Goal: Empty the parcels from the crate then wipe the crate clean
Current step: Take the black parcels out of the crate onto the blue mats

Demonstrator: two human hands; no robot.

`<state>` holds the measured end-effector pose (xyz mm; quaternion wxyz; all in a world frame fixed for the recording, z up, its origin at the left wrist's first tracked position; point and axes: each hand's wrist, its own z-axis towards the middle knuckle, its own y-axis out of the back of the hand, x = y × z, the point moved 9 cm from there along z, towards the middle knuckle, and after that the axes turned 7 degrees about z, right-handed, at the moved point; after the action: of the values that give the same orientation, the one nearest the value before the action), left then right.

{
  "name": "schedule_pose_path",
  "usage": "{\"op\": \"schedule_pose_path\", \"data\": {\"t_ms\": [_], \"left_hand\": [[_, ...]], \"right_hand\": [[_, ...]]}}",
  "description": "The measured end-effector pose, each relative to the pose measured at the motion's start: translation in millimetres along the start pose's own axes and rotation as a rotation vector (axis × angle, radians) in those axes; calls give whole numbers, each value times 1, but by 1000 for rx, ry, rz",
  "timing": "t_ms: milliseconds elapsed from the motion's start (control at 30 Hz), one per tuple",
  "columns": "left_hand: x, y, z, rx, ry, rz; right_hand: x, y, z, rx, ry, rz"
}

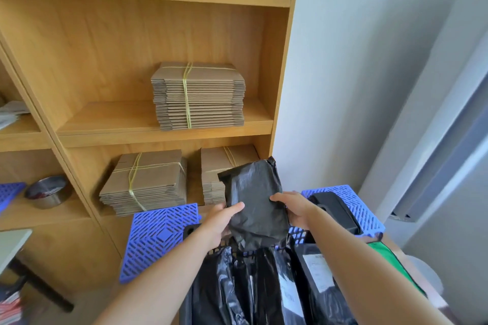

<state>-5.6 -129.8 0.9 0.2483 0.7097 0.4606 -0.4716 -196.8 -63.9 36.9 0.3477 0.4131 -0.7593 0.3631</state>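
A blue lattice crate (158, 240) with black handles stands low in the middle, its side flaps folded out. Several black plastic parcels (264, 285) with white labels fill it. I hold one black parcel (253, 198) upright above the crate. My left hand (221, 221) grips its left edge, thumb across the front. My right hand (293, 208) grips its right edge.
A wooden shelf unit (163, 129) rises right behind the crate, carrying tied bundles of flat cardboard (198, 97). A steel bowl (48, 192) sits on the lower left shelf. A white wall (356, 60) is to the right, and something green (388, 258) lies beside the crate.
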Motion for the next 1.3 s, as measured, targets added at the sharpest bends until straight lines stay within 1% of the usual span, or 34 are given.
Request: {"op": "schedule_pose_path", "data": {"t_ms": [233, 400, 533, 700, 867, 933, 1067, 1300], "left_hand": [[41, -53, 15, 111, 43, 135], [45, -111, 19, 194, 13, 257], [46, -164, 19, 219, -11, 324], [54, -244, 12, 274, -44, 437], [68, -333, 3, 224, -89, 509], [74, -373, -3, 224, -82, 499], [85, -464, -19, 239, -71, 510], [104, -566, -17, 271, -16, 537]], "right_hand": [[-44, 71, -17, -193, -36, 58], [-52, 134, -40, -340, -1, 128], [-51, 185, -66, -410, 38, 203], [-49, 254, -96, -426, 54, 215], [-42, 341, -128, -432, 83, 242], [-38, 377, -142, -416, 62, 227], [-34, 461, -179, -447, 27, 250], [-30, 553, -208, -465, 7, 281]]}}
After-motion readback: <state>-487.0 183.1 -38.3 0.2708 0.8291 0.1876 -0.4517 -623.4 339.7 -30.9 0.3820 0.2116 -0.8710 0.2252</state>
